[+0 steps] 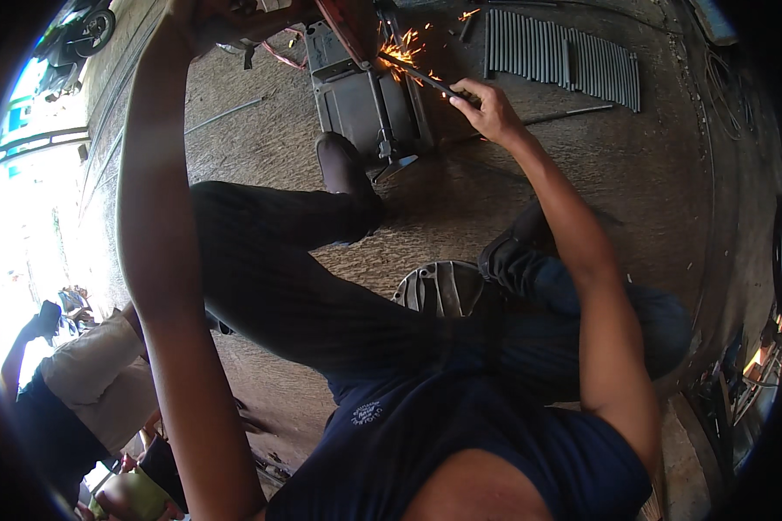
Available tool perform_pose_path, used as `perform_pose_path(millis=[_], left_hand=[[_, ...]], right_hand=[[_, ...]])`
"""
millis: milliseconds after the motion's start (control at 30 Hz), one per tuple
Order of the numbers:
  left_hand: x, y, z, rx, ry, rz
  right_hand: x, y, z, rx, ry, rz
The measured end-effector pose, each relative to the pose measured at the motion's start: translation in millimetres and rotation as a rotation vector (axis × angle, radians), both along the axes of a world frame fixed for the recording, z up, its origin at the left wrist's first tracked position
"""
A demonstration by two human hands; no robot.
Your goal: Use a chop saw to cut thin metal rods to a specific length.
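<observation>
The right hand [488, 113] has its fingers closed around a slim dark metal rod [433, 82], its tip among orange sparks [398, 57] beside a red metal machine part [349, 31], far centre. The left hand [217, 24] is far left; its fingers' state I cannot tell. Grey metal bars [530, 48] lie in a row, far right.

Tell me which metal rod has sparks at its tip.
The dark rod in the right hand; the grey rods in the row have none.

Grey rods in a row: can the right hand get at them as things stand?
Probably yes: nothing visible separates the rods from the right hand, though its grip holds a dark bar.
</observation>
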State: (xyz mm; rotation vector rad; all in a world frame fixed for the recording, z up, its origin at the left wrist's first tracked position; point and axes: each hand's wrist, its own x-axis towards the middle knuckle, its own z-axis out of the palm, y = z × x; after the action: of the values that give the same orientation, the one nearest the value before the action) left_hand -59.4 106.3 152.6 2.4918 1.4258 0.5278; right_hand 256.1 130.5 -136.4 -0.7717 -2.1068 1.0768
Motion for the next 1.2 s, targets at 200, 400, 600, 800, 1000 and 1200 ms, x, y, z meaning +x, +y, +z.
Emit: perform_pose_path(millis=[200, 400, 600, 800, 1000, 1200], left_hand=[[-1, -2, 0, 0.0, 0.003, 0.004], [-2, -5, -3, -0.002, -0.002, 0.007], [-1, -2, -2, 0.014, -0.004, 0.015], [0, -1, -1, 0.056, 0.025, -0.013], [2, -2, -2, -0.018, 0.033, 0.099], [3, 0, -1, 0.022, 0.041, 0.046]], right_hand=[[1, 0, 3, -0.056, -0.008, 0.02], [1, -1, 10, -0.141, -0.048, 0.038], [1, -3, 16, -0.282, -0.065, 0.069], [5, 0, 21, -0.61, -0.041, 0.154], [5, 3, 15, -0.487, -0.012, 0.092], [8, 8, -6, -0.266, -0.08, -0.006]])
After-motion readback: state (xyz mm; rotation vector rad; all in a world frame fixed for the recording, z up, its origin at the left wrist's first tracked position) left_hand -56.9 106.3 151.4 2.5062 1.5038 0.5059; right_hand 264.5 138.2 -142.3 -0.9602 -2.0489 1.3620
